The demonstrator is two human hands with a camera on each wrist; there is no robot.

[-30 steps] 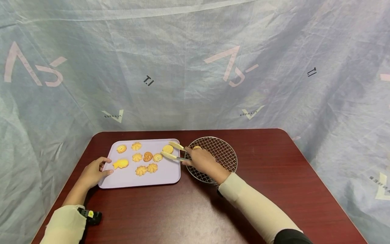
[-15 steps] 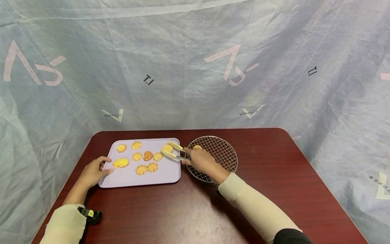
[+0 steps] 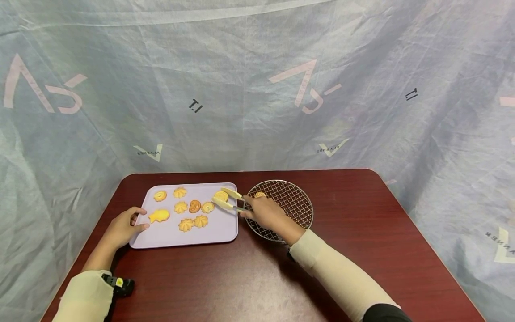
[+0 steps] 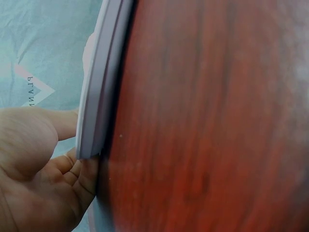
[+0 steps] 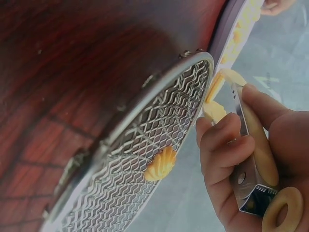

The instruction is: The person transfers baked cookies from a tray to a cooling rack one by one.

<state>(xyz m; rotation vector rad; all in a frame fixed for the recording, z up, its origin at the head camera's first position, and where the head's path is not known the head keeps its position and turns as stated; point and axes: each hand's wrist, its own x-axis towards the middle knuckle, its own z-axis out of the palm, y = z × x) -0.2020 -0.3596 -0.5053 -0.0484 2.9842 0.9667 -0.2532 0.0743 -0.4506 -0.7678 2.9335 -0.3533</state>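
Observation:
My right hand (image 3: 267,212) grips metal tongs (image 5: 251,145) with pale yellow tips, reaching left across the rack. The tips stand on either side of a round, textured biscuit (image 3: 220,195) near the right end of the lilac tray (image 3: 161,239); the lower tip overlaps its near edge in the head view. My left hand (image 3: 122,227) holds the tray's left edge, thumb on top, fingers at the underside in the left wrist view. Also on the tray are a fish-shaped biscuit (image 3: 159,215), a pretzel-shaped biscuit (image 3: 195,206), a ring-shaped biscuit (image 3: 160,196) and several flower-shaped ones.
Right of the tray stands a round wire rack (image 3: 295,199), partly hidden by my right hand. A shell-like ridged biscuit (image 5: 161,164) lies on its mesh. Both stand on a dark red wooden table (image 3: 362,250), with a grey printed cloth (image 3: 241,89) hanging behind.
The tongs' tips have shifted slightly and now sit closer about the round biscuit, the lower one covering more of its near edge. My left hand and the tray stay put.

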